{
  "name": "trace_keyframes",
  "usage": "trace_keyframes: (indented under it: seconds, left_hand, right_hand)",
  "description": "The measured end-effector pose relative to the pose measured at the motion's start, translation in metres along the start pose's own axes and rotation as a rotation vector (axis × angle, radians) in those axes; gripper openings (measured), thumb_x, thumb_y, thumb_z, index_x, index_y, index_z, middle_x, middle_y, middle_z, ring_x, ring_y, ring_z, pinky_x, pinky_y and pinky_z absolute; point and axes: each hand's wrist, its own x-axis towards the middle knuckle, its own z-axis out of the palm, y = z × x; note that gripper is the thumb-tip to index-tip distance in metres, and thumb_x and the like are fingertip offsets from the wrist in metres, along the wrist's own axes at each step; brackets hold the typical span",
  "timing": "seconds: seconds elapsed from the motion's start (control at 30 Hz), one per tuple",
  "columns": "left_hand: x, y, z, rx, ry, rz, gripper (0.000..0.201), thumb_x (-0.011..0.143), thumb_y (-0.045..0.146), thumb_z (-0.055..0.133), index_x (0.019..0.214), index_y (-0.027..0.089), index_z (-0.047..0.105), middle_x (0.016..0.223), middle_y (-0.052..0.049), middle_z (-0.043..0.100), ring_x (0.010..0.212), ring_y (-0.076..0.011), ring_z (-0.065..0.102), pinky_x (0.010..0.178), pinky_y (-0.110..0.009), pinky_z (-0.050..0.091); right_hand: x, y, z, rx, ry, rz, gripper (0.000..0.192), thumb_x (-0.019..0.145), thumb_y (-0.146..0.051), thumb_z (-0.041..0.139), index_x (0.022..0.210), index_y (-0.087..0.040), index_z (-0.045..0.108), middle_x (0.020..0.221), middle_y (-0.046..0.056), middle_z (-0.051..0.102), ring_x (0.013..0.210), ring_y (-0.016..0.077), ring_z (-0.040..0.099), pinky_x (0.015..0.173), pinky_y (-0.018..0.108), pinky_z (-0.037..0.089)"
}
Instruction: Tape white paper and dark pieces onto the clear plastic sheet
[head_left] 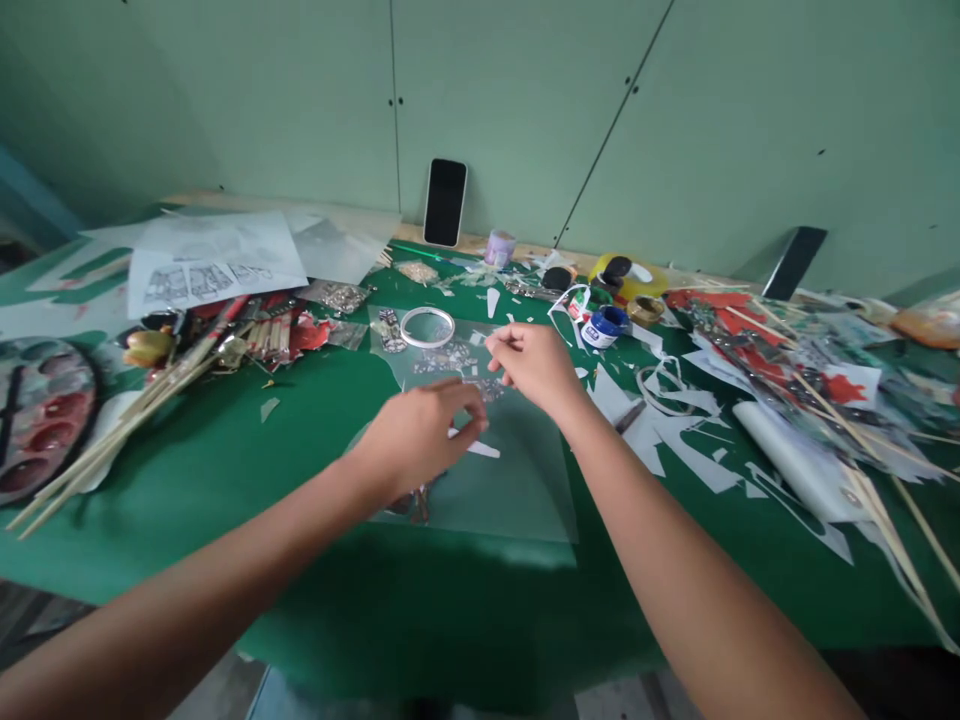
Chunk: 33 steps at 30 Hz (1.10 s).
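A clear sheet (495, 480) lies flat on the green surface (225, 470), straight ahead of the person, and both hands work over its far half. Small glittering pieces (442, 358) are scattered on the sheet near a white tape ring (427, 327) at its far edge.

The left hand (416, 435) hovers over the sheet's middle, fingers curled in with thumb and forefinger nearly closed; a thin white strip (480, 449) shows just past its fingertips, but whether the hand actually holds it cannot be told. The right hand (534, 362) is just beyond, fingers pinched together as if on something very small; the item itself is too small to make out.

By the look of it, the step in hand is picking up and placing small pieces on the sheet. The next move probably calls for a fine pinch and a steady, light set-down, so the loose pieces nearby are not swept aside.

To the right of the sheet lie white paper scraps (675, 440), a blue-lidded jar (604, 325) and, further out, red cut-outs (724, 310) with wooden sticks (885, 500). To the left are more sticks (112, 430), a paint palette (37, 415) and printed sheets (202, 265). A phone (445, 202) leans upright against the wall at the back.
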Motion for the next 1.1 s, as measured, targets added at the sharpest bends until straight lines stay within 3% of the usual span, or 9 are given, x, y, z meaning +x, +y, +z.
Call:
trace_keyframes:
  seconds: [0.1,0.17,0.3,0.43,0.53,0.67,0.83,1.1]
  left_hand:
    - [0.039,-0.033,-0.018,0.207,0.138,-0.128,0.023,0.087,0.031,0.058,0.105,0.02,0.066,0.104,-0.006,0.069,0.089,-0.0221,0.064,0.074,-0.031,0.049]
    - [0.064,-0.058,-0.021,0.378,0.149,-0.153,0.027,0.081,0.029,0.066,0.106,0.019,0.067,0.112,-0.01,0.067,0.107,-0.0304,0.059,0.088,-0.04,0.046]
    - [0.097,-0.087,-0.014,0.368,0.099,0.023,0.011,0.086,0.023,0.055,0.09,0.019,0.064,0.108,-0.009,0.067,0.11,-0.0306,0.055,0.095,-0.045,0.039]
    - [0.113,-0.082,0.0,-0.01,0.066,0.148,0.016,0.095,0.025,0.036,0.098,0.018,0.05,0.09,-0.007,0.068,0.085,-0.0211,0.062,0.082,-0.037,0.043]
    - [0.113,-0.074,0.006,-0.274,0.022,0.196,0.01,0.094,0.025,0.035,0.096,0.019,0.043,0.083,-0.006,0.064,0.071,-0.0168,0.058,0.065,-0.028,0.041]
    - [0.104,-0.074,0.009,-0.325,0.09,0.2,0.014,0.094,0.03,0.038,0.095,0.018,0.046,0.083,-0.005,0.06,0.069,-0.0157,0.052,0.063,-0.027,0.039]
    - [0.094,-0.079,0.011,-0.546,0.095,0.263,0.014,0.096,0.031,0.037,0.099,0.019,0.042,0.083,-0.005,0.061,0.076,-0.0166,0.057,0.069,-0.028,0.043]
    - [0.091,-0.08,0.014,-0.555,0.144,0.262,0.011,0.092,0.028,0.043,0.097,0.02,0.038,0.079,-0.003,0.059,0.074,-0.0172,0.058,0.068,-0.028,0.045]
  right_hand:
    - [0.034,0.007,0.015,-0.067,0.041,-0.086,0.016,0.082,-0.02,0.055,0.082,-0.018,0.071,0.073,0.003,0.07,0.062,0.0152,0.064,0.062,0.029,0.048]
    - [0.049,0.016,0.026,-0.147,0.076,-0.185,0.019,0.081,-0.016,0.056,0.089,-0.02,0.074,0.086,0.005,0.072,0.08,0.0201,0.067,0.075,0.034,0.051]
    - [0.062,0.032,0.04,-0.185,0.174,-0.306,0.039,0.079,-0.015,0.061,0.117,-0.019,0.068,0.111,0.011,0.07,0.104,0.0275,0.063,0.093,0.045,0.049]
    - [0.062,0.038,0.037,0.017,0.322,-0.291,0.037,0.087,-0.026,0.055,0.123,-0.019,0.063,0.116,0.011,0.068,0.1,0.0243,0.065,0.085,0.04,0.054]
    - [0.058,0.037,0.03,0.13,0.337,-0.339,0.035,0.084,-0.025,0.057,0.118,-0.022,0.064,0.111,0.008,0.068,0.089,0.019,0.066,0.078,0.034,0.056]
    - [0.054,0.037,0.03,0.176,0.306,-0.399,0.03,0.081,-0.022,0.059,0.11,-0.023,0.066,0.09,0.003,0.067,0.077,0.015,0.062,0.073,0.03,0.055]
    - [0.051,0.034,0.034,0.149,0.325,-0.435,0.039,0.077,-0.026,0.065,0.116,-0.022,0.063,0.103,0.007,0.064,0.086,0.0179,0.06,0.069,0.03,0.053]
    - [0.039,0.023,0.034,0.129,0.348,-0.46,0.013,0.079,-0.031,0.062,0.088,-0.022,0.062,0.09,0.004,0.065,0.081,0.0184,0.061,0.071,0.031,0.051]
